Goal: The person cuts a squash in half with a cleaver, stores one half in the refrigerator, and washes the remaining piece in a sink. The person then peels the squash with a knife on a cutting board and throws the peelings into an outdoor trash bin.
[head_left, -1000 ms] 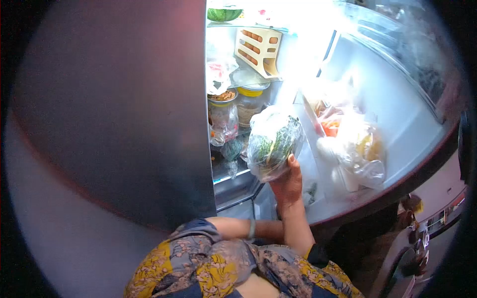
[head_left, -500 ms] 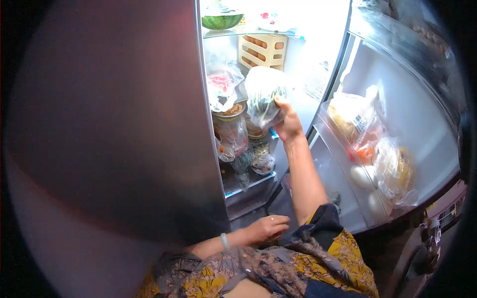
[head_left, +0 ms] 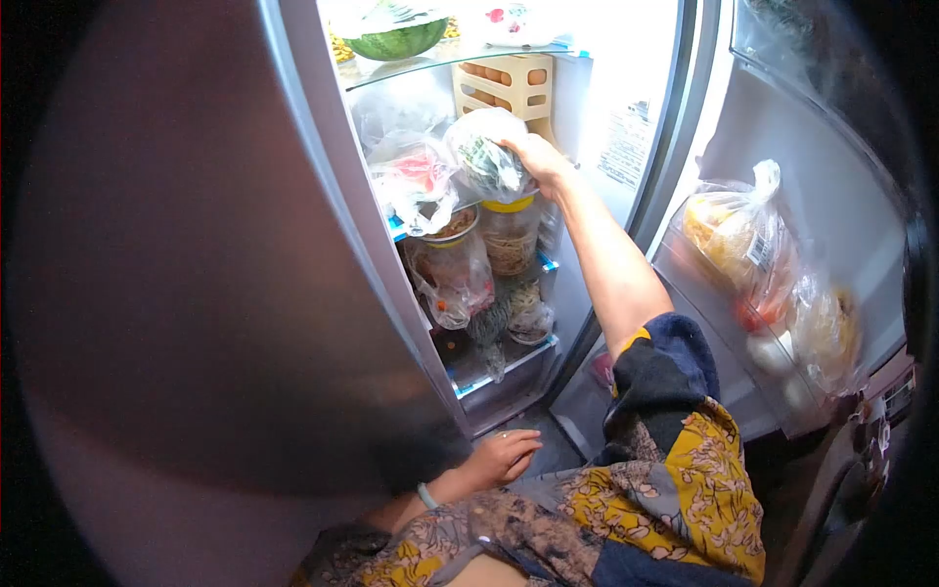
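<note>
From my remote seat, the step in hand looks like handling the bagged green bundle (head_left: 483, 161) inside the fridge (head_left: 675, 147); it is in front of the egg rack (head_left: 536, 86), beside the white plastic bag (head_left: 415, 178) and above the yellow-lidded jar (head_left: 511, 243). My right hand (head_left: 540, 160) has its fingers clamped on it. I judge the next move calls for a steady grip in that tight gap. My left hand (head_left: 503, 457) lies low, fingers loosely bent, nothing visible in them. Cloudy plastic obscures the bundle's contents; its underside is hidden, so I can't tell whether it touches the shelf (head_left: 397, 227).
</note>
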Available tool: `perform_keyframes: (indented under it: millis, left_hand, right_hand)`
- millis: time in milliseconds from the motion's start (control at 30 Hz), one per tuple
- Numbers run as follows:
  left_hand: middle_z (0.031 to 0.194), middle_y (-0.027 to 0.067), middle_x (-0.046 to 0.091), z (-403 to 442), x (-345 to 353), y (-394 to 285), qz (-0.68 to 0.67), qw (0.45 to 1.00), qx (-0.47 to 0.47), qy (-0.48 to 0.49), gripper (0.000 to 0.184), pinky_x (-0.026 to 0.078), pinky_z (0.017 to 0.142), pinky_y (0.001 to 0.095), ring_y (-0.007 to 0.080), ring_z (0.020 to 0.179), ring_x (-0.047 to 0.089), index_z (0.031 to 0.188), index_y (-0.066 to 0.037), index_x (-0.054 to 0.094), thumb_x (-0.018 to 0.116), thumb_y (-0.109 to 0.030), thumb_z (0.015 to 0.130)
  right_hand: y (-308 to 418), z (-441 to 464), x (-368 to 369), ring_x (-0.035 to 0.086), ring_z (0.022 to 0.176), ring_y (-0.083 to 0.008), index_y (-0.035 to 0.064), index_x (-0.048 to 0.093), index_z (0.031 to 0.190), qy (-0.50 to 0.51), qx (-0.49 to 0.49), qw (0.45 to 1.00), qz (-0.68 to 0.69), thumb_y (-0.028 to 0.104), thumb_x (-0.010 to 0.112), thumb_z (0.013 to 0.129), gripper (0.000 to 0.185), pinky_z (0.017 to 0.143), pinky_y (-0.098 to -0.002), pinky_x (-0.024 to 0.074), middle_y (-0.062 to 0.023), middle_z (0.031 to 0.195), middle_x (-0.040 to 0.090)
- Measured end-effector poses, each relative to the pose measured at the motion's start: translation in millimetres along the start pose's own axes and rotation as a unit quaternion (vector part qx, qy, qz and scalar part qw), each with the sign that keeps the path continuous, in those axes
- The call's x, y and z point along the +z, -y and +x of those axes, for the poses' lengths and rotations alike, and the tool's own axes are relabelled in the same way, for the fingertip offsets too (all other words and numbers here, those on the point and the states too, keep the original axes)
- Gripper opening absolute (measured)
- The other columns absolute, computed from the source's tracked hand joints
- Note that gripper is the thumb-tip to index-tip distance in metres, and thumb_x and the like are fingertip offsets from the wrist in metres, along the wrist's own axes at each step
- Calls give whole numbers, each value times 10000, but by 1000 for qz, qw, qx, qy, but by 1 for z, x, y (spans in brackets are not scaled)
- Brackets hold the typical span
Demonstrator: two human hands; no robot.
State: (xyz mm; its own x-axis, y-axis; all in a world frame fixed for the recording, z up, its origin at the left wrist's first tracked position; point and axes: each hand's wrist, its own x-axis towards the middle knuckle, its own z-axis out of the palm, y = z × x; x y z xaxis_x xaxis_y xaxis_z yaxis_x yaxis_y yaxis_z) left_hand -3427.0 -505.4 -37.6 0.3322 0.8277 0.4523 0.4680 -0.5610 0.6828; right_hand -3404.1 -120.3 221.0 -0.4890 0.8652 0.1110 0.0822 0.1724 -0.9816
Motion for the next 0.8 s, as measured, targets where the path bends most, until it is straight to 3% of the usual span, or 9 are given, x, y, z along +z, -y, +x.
perform_keyframes:
  millis: [100,267,467,567,600,700,733,800]
  left_hand:
    - [1178,164,642,-4,3,9,-13,1000,3,6,232,531,857,390,329,1029,643,1064,-38,658,644,-56,833]
    - [1169,164,646,-12,-6,11,-16,1000,-20,9,231,530,854,381,331,1014,645,1065,-26,667,635,-71,841]
    - [1165,157,648,-20,-7,17,6,999,-44,11,228,528,859,383,330,1013,646,1074,-31,664,635,-85,855]
    - [1166,162,647,-14,-16,8,12,997,-69,22,233,527,871,384,330,1031,643,1079,-28,660,630,-86,855]
    - [1174,167,644,-11,-19,9,12,997,-75,29,238,526,883,383,330,1051,639,1081,-23,660,624,-83,854]
    - [1184,179,639,-6,-21,14,10,995,-91,49,244,523,900,383,333,1077,633,1083,-12,658,618,-78,851]
    - [1184,182,638,-5,-21,16,9,994,-96,54,245,522,903,384,334,1080,632,1083,-10,657,619,-78,851]
    - [1179,186,638,-1,-21,17,10,994,-92,57,245,522,902,385,336,1076,633,1081,-6,656,625,-78,849]
  right_hand:
    - [-1,14,11,619,978,-206,19,653,1175,-21,-20,999,-16,473,665,835,567,807,-369,503,-97,1097,675]
    - [0,41,25,593,787,-190,3,682,1044,-77,12,990,-118,529,648,842,564,663,-344,487,-90,906,652]
    - [-36,66,18,624,767,-184,-13,704,991,-150,-47,978,-135,549,635,842,585,665,-334,490,-104,878,687]
    - [-37,50,20,644,817,-193,-19,706,1001,-164,-74,974,-136,588,629,823,637,735,-334,502,-124,918,702]
    - [-26,37,21,658,938,-246,-26,692,1057,-173,-77,968,-163,634,621,796,713,853,-355,492,-168,1008,702]
    - [-11,13,22,636,1063,-293,-37,666,1119,-182,-79,962,-187,667,612,778,784,935,-374,462,-209,1105,681]
    - [0,0,18,599,1152,-313,-52,623,1190,-144,-65,971,-180,669,611,779,831,970,-386,445,-239,1206,636]
    - [-12,4,17,603,1139,-296,-44,614,1205,-199,-79,965,-153,641,630,789,802,964,-381,450,-240,1209,631]
